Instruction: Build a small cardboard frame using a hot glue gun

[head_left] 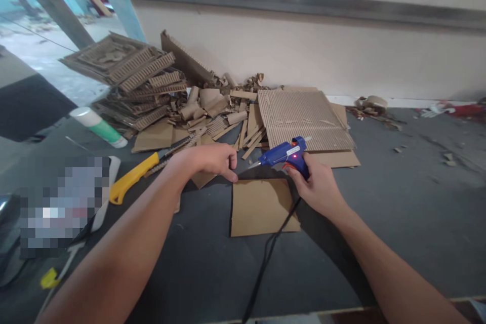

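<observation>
My right hand (319,182) is wrapped round the handle of a blue hot glue gun (281,153), with a finger at its orange trigger. A small red light glows on the gun, and its nozzle points left towards my left hand (218,161). The fingers of my left hand are curled in, and the thumb tip meets the far left corner of a flat square cardboard piece (260,207). Whether something thin is between those fingers is hidden. From the glue gun a black cord (268,258) runs over the cardboard towards me.
A yellow-handled knife (132,178) and a white-green can (99,126) lie left on the dark table (410,223). Behind are stacked corrugated panels (140,86), cardboard scraps (208,104) and a ridged sheet (299,116). A wall (304,50) with a metal rail (243,2) bounds the back.
</observation>
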Demonstrator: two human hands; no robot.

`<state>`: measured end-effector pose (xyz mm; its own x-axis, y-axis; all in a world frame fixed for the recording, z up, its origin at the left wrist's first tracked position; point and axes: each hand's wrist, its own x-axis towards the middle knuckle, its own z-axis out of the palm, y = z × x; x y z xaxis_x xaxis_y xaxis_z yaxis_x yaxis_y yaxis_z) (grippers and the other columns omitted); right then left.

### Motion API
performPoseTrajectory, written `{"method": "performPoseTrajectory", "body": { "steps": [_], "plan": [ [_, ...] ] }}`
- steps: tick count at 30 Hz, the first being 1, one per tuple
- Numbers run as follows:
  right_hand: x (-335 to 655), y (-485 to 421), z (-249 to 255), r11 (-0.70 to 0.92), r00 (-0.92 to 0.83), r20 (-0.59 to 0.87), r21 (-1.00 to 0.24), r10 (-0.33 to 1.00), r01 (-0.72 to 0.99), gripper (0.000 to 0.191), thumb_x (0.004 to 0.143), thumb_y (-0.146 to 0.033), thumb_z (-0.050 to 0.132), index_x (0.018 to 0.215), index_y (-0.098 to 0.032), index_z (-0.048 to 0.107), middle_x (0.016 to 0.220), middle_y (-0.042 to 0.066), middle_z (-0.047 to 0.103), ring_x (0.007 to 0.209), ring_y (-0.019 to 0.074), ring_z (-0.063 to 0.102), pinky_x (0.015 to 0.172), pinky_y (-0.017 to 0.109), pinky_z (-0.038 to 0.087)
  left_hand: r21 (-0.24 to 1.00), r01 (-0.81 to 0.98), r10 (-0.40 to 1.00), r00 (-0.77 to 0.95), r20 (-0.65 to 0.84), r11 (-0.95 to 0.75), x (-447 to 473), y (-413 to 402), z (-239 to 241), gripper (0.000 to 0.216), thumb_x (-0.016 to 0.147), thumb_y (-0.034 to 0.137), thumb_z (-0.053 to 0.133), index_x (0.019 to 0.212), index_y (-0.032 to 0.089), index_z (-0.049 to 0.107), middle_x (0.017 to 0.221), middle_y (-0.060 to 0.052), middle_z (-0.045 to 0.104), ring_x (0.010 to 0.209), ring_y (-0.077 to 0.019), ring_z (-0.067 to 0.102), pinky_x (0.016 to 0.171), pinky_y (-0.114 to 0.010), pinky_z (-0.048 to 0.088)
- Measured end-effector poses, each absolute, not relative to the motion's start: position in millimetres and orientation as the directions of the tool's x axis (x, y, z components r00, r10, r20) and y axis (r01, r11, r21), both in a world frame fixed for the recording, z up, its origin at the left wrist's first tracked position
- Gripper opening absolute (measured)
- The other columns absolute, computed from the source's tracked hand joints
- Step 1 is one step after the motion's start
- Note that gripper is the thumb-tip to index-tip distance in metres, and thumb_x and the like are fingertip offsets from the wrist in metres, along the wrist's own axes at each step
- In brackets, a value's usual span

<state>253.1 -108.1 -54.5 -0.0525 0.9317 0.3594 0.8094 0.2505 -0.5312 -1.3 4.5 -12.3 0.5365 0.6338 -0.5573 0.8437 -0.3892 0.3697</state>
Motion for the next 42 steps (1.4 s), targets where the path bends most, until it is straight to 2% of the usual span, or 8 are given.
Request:
{"method": "performPoseTrajectory", "body": {
  "steps": [11, 16, 18, 20, 22, 28, 34, 42],
  "plan": [
    [253, -109, -54, 0.256, -0.071, 0.347, -0.526, 0.935, 0.811, 0.026, 0.088, -0.043, 0.058, 0.078, -0.021, 0.048, 0.058, -0.003, 0.052, 0.049, 0.0125, 0.047, 0.050, 0.024, 0.033, 0.358, 0.833, 0.600, 0.553, -0.578, -0.423, 1, 7, -15, 0.041, 0.068, 0.051, 0.071, 0.095, 0.023, 0.059, 0.090, -0.003, 0.069, 0.076, -0.0196, 0.062, 0.058, -0.025, 0.041],
    [254, -110, -54, 0.264, -0.105, 0.331, -0.483, 0.938, 0.835, 0.026, 0.089, -0.040, 0.056, 0.075, -0.022, 0.045, 0.053, -0.005, 0.045, 0.043, 0.0111, 0.040, 0.047, 0.024, 0.029, 0.372, 0.815, 0.578, 0.578, -0.575, -0.445, -7, 4, 4, 0.036, 0.074, 0.049, 0.065, 0.099, 0.023, 0.063, 0.093, -0.005, 0.071, 0.078, -0.0199, 0.064, 0.062, -0.026, 0.042],
    [254, -110, -54, 0.257, -0.084, 0.348, -0.490, 0.934, 0.833, 0.027, 0.089, -0.042, 0.057, 0.075, -0.022, 0.046, 0.053, -0.005, 0.045, 0.044, 0.0116, 0.042, 0.047, 0.024, 0.030, 0.282, 0.860, 0.660, 0.507, -0.555, -0.425, -17, 5, 15, 0.032, 0.079, 0.050, 0.059, 0.092, 0.022, 0.067, 0.092, -0.007, 0.072, 0.077, -0.0219, 0.065, 0.063, -0.028, 0.042],
    [254, -110, -54, 0.258, -0.071, 0.365, -0.495, 0.928, 0.829, 0.028, 0.088, -0.044, 0.058, 0.074, -0.022, 0.046, 0.053, -0.005, 0.046, 0.045, 0.0122, 0.044, 0.048, 0.024, 0.031, 0.062, 0.932, 0.783, 0.334, -0.525, -0.356, -30, 8, 23, 0.038, 0.082, 0.052, 0.054, 0.073, 0.018, 0.067, 0.082, -0.012, 0.072, 0.071, -0.0250, 0.064, 0.061, -0.032, 0.042],
    [254, -110, -54, 0.267, -0.080, 0.367, -0.495, 0.927, 0.827, 0.028, 0.088, -0.043, 0.058, 0.074, -0.023, 0.046, 0.052, -0.005, 0.045, 0.044, 0.0121, 0.043, 0.047, 0.025, 0.030, -0.038, 0.962, 0.796, 0.200, -0.572, -0.269, -41, 11, 26, 0.048, 0.083, 0.055, 0.051, 0.056, 0.017, 0.062, 0.068, -0.014, 0.069, 0.062, -0.0249, 0.063, 0.060, -0.034, 0.042],
    [253, -109, -57, 0.244, -0.031, 0.385, -0.519, 0.922, 0.819, 0.029, 0.088, -0.045, 0.058, 0.075, -0.023, 0.045, 0.050, -0.006, 0.043, 0.043, 0.0123, 0.042, 0.047, 0.025, 0.030, -0.011, 0.985, 0.754, 0.126, -0.644, -0.175, -40, 13, 16, 0.044, 0.078, 0.041, 0.060, 0.041, 0.018, 0.053, 0.054, -0.009, 0.064, 0.052, -0.0202, 0.060, 0.059, -0.032, 0.043],
    [251, -109, -57, 0.273, -0.072, 0.372, -0.521, 0.925, 0.809, 0.028, 0.088, -0.043, 0.058, 0.074, -0.023, 0.045, 0.052, -0.005, 0.045, 0.045, 0.0119, 0.042, 0.047, 0.025, 0.031, 0.108, 0.957, 0.765, 0.281, -0.579, -0.270, -44, 9, 25, 0.007, 0.067, 0.025, 0.064, 0.064, 0.020, 0.060, 0.061, -0.003, 0.065, 0.058, -0.0196, 0.059, 0.054, -0.027, 0.035],
    [251, -110, -55, 0.242, -0.035, 0.357, -0.555, 0.933, 0.796, 0.029, 0.087, -0.046, 0.057, 0.073, -0.023, 0.046, 0.050, -0.006, 0.043, 0.043, 0.0115, 0.039, 0.046, 0.025, 0.030, 0.140, 0.896, 0.809, 0.440, -0.390, -0.421, -39, -12, 59, 0.006, 0.075, 0.027, 0.060, 0.077, 0.021, 0.060, 0.079, -0.002, 0.067, 0.068, -0.0182, 0.059, 0.057, -0.027, 0.035]
  ]
}}
